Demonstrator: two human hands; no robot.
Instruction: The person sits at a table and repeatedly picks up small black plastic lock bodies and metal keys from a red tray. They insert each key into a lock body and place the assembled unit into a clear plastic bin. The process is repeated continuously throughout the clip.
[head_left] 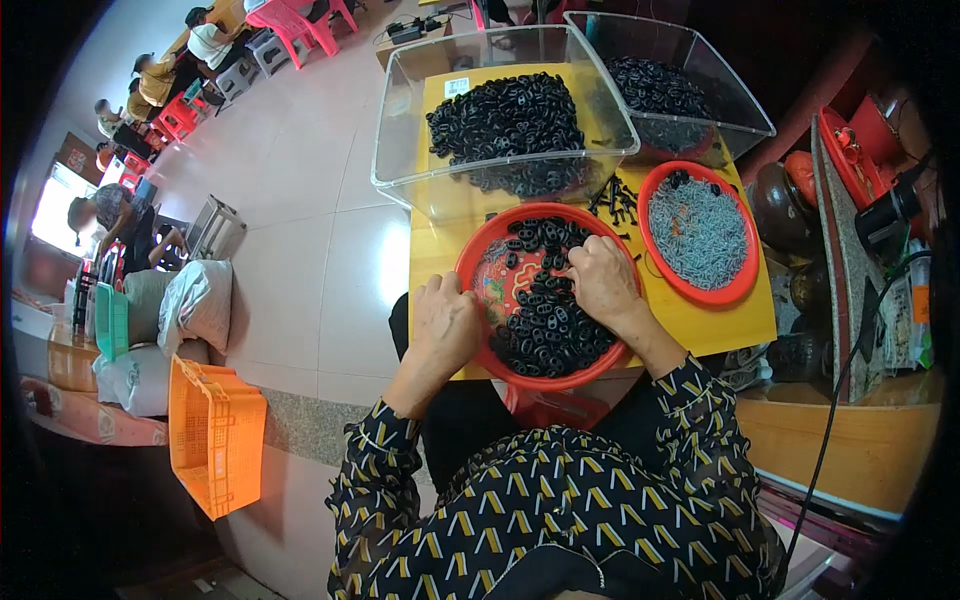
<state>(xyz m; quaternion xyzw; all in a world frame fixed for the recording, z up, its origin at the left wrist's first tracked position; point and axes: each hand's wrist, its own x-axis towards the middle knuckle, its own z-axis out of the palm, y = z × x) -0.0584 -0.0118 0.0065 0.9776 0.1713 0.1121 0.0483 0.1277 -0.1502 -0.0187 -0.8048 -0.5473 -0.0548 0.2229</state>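
Note:
A round red tray lies at the near edge of the yellow table, holding many small black oval pieces with two holes each. My left hand is curled closed at the tray's left rim; what its fingers hold, if anything, is hidden. Over the right part of the tray, my right hand is closed in a pinch, its fingertips down among the black pieces. Whatever is between those fingers cannot be made out. To the right, a second red tray is filled with small silvery screws.
Beyond the trays stand two clear plastic bins with heaps of black pieces. Loose black parts lie between the trays on the yellow table. An orange crate and white sacks are at left; a black cable hangs at right.

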